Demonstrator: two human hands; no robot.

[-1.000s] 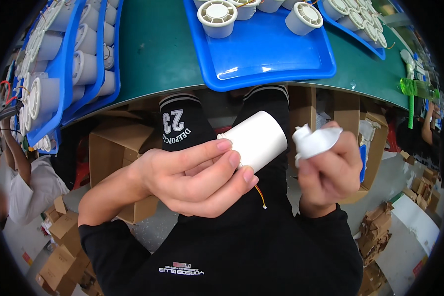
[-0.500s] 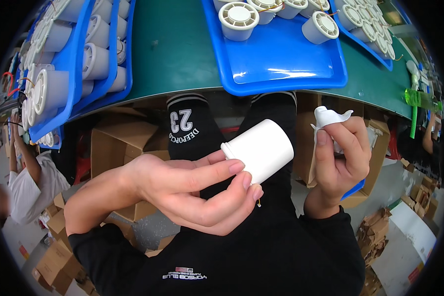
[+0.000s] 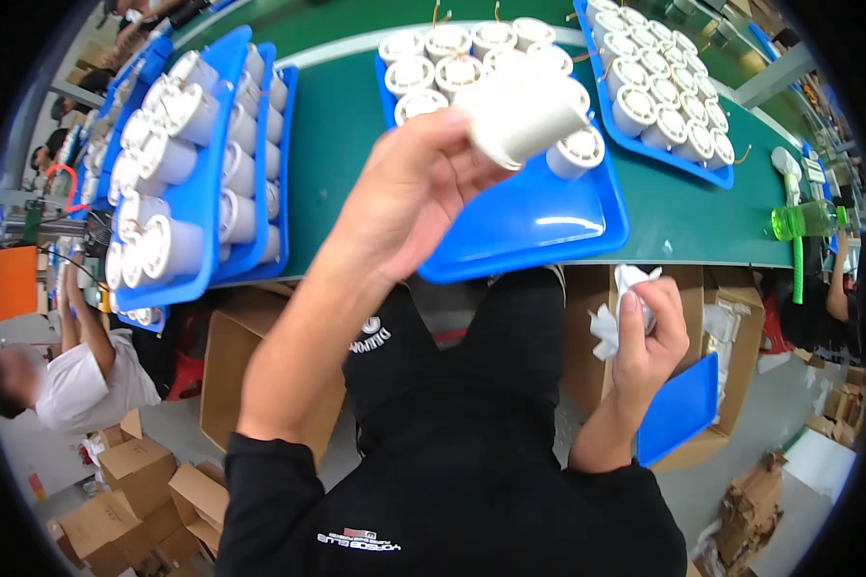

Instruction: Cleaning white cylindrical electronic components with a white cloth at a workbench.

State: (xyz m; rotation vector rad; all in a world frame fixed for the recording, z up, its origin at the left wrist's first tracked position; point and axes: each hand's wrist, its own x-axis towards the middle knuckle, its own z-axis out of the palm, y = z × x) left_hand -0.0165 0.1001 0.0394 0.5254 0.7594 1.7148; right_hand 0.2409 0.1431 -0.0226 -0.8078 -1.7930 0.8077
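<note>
Up over the middle blue tray (image 3: pixel 558 226), my left hand (image 3: pixel 414 188) grips a white cylindrical housing (image 3: pixel 539 120), tilted and overexposed by glare. Its fingers lie partly behind the housing. Below the table edge on the right, my right hand (image 3: pixel 652 337) pinches a crumpled white wipe (image 3: pixel 606 332) between thumb and fingers. Several white round units with ringed, slotted tops (image 3: pixel 409 75) fill the far part of that tray, some with thin wires. The raised housing hides a few of them.
Stacked blue trays (image 3: pixel 223 183) of white units stand at left, another full tray (image 3: pixel 669 159) at back right. A green bottle (image 3: pixel 803 221) lies at the table's right. Cardboard boxes (image 3: pixel 231 375) and a blue tray (image 3: pixel 678 409) are below. Another person (image 3: pixel 91 380) sits at left.
My left hand has carried the housing from near my lap forward and up over the middle tray. The right hand, still with the wipe, is slightly lower. The head view has shifted, showing more table.
</note>
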